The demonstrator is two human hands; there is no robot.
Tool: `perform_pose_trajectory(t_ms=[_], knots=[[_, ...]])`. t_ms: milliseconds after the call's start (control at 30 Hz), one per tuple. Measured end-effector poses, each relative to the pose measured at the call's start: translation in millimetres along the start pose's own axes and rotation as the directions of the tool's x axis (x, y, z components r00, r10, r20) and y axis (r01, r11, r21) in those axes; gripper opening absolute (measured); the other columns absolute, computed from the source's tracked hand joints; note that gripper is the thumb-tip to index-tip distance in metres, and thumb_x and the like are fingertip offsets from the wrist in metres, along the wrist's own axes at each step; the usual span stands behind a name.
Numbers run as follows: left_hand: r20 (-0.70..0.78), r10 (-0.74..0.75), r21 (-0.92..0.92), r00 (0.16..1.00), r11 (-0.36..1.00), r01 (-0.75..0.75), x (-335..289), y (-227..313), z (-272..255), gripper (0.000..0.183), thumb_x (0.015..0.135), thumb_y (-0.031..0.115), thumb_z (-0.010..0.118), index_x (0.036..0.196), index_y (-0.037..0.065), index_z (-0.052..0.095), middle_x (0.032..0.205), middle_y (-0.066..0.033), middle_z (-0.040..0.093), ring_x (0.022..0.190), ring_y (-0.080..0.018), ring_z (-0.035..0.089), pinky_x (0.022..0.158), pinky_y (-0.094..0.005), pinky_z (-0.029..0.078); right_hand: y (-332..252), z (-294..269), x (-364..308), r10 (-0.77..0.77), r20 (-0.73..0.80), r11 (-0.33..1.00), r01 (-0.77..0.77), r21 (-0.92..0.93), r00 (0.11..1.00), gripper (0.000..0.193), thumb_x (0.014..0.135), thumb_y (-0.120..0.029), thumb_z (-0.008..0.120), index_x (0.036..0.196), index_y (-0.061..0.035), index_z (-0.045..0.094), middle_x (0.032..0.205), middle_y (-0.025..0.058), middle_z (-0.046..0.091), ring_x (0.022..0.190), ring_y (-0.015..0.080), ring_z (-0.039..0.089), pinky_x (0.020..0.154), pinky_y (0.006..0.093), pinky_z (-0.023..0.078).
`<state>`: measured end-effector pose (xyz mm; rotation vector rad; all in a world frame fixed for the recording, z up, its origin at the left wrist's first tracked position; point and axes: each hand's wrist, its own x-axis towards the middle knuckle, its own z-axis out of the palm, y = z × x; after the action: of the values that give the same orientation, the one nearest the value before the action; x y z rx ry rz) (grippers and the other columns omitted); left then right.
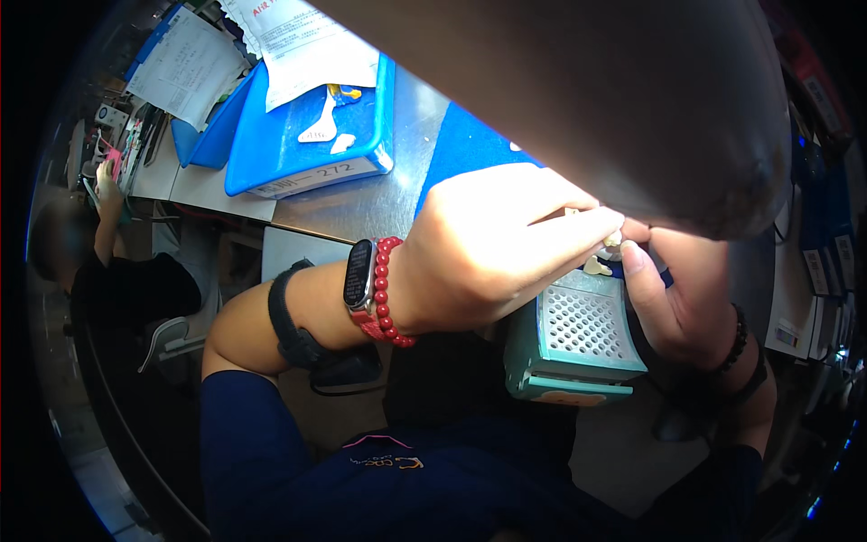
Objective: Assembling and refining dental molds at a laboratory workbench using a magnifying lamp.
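My left hand point(492, 248), with a watch and red bead bracelet on its wrist, reaches across from the left. Its fingers are pinched together at a small cream-coloured, tooth-like piece point(613, 240). From the right, my right hand point(682, 289) meets it, thumb and fingers closed around the same spot. What else lies between the fingertips is mostly hidden. Just below them is another small cream piece point(596, 266), close to the perforated top of a mint-green box point(589, 323). Whether that piece is held or resting there, I cannot tell.
A large dark lamp-like shade point(623, 99) overhangs my hands. On the metal bench are a blue mat point(465, 144) and a blue tray point(239, 163) with papers point(312, 54) and small white and yellow pieces. Another person point(135, 280) sits at far left. Blue boxes point(826, 262) stand at right.
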<state>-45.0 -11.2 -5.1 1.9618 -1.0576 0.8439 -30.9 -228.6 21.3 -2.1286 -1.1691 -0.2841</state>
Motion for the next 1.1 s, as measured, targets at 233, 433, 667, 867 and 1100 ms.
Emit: perform_pose_trajectory(t_ms=[233,433,667,867,1100], knots=[[0.043,0.13,0.19,0.991,0.972,-0.135,1.1,-1.0,-1.2,0.027,0.069,0.007,0.066,0.094,-0.003,0.067,0.09,-0.0133,0.068,0.078,-0.0258,0.067,0.067,-0.0311,0.056,-8.1,2.3,1.8,0.085,0.046,0.995,-0.082,-0.06,0.995,0.016,0.073,-0.003,0.059,0.088,0.0013,0.062,0.08,0.0146,0.061,0.073,0.0319,0.058,0.071,0.0397,0.044],[0.037,0.146,0.188,0.989,0.971,-0.15,1.1,3.5,-0.9,0.029,0.069,0.008,0.065,0.094,-0.005,0.066,0.088,-0.0145,0.067,0.074,-0.0252,0.067,0.066,-0.0305,0.056,-12.0,4.2,5.7,0.071,0.086,0.996,-0.066,-0.055,0.994,0.023,0.071,-0.001,0.058,0.093,0.0024,0.063,0.083,0.0163,0.062,0.078,0.0341,0.06,0.076,0.0423,0.045],[0.057,0.089,0.176,0.994,0.98,-0.098,2.6,7.9,-1.0,0.03,0.066,0.009,0.063,0.093,-0.006,0.065,0.085,-0.0134,0.066,0.072,-0.024,0.066,0.064,-0.03,0.055,-10.4,11.5,6.5,0.1,0.046,0.995,-0.099,-0.024,0.994,0.019,0.07,0.001,0.057,0.088,0.0024,0.062,0.08,0.0162,0.06,0.074,0.0345,0.058,0.07,0.0411,0.045],[0.067,0.081,0.187,0.994,0.978,-0.092,1.2,8.5,0.5,0.032,0.065,0.009,0.063,0.093,-0.006,0.065,0.086,-0.0134,0.066,0.073,-0.0241,0.066,0.064,-0.0303,0.055,-8.3,14.5,4.4,0.105,0.035,0.994,-0.105,-0.012,0.994,0.014,0.071,0.001,0.057,0.084,0.0022,0.06,0.077,0.0162,0.059,0.071,0.0343,0.057,0.069,0.0413,0.045],[0.049,0.044,0.203,0.998,0.978,-0.053,5.0,12.0,-0.1,0.026,0.067,0.007,0.066,0.091,-0.003,0.066,0.082,-0.0112,0.067,0.072,-0.0231,0.066,0.064,-0.0306,0.055,-9.8,9.9,7.3,0.121,0.049,0.992,-0.122,0.032,0.991,0.011,0.073,0.0,0.058,0.084,0.0014,0.06,0.076,0.016,0.058,0.072,0.034,0.057,0.068,0.0409,0.045]])
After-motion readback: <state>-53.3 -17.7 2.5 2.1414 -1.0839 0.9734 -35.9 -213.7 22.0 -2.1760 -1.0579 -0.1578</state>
